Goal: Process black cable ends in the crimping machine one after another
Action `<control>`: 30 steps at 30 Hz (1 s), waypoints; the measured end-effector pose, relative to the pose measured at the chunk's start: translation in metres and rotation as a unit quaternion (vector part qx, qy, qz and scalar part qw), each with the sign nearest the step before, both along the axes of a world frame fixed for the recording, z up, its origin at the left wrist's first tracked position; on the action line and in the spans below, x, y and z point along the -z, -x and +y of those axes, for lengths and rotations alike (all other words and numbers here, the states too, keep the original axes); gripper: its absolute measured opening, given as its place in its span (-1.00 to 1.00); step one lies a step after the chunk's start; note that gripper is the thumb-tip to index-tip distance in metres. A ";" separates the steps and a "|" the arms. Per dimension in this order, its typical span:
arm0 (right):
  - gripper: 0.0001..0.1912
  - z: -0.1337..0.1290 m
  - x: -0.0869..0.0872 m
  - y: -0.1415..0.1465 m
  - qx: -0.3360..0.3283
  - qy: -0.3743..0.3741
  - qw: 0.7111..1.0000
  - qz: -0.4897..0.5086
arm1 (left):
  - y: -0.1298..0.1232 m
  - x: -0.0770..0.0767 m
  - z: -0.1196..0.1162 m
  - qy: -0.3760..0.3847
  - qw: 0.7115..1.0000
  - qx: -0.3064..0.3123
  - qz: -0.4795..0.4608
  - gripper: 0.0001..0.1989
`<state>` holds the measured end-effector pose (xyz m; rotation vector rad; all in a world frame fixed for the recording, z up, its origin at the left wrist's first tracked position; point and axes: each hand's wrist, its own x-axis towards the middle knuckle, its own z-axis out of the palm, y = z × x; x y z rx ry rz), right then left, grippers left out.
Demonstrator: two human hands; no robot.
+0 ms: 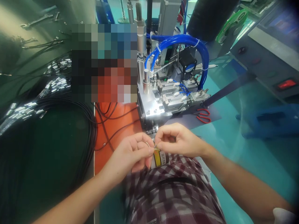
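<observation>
My left hand (137, 152) and my right hand (175, 140) meet in front of my body, fingertips almost touching. The left thumb and forefinger pinch a thin pale wire end (148, 144). Between the right thumb and forefinger is something too small to make out. Just below the fingertips sits a cylinder with a yellow, black and white label (160, 158), partly hidden by the left hand. A metal machine (173, 99) with blue air tubes (203, 56) stands just beyond both hands.
Black cables (91, 130) with shiny ends lie coiled at the left. More cables cross an orange mat (126, 123). Red-handled pliers (203, 116) rest right of the machine. A grey control box (266, 59) with a lit red switch (287, 84) is at the right. Part of the view is pixelated.
</observation>
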<state>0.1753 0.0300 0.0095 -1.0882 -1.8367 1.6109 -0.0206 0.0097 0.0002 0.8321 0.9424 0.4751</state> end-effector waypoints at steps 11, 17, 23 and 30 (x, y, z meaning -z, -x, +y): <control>-0.90 -0.007 -0.002 0.008 0.068 0.049 0.996 -0.039 | -0.008 -0.004 -0.004 -0.009 0.995 -0.066 0.070 -0.84; -0.88 -0.009 0.001 0.012 0.137 0.108 0.984 0.021 | -0.004 -0.001 -0.002 -0.002 0.993 -0.114 0.024 -0.82; -0.89 -0.021 0.011 0.021 0.201 0.026 0.979 0.009 | -0.003 0.003 0.001 0.001 0.989 -0.148 0.011 -0.82; -0.92 -0.023 0.013 0.028 0.219 -0.010 0.976 0.015 | -0.001 0.004 0.000 0.007 0.990 -0.139 0.005 -0.82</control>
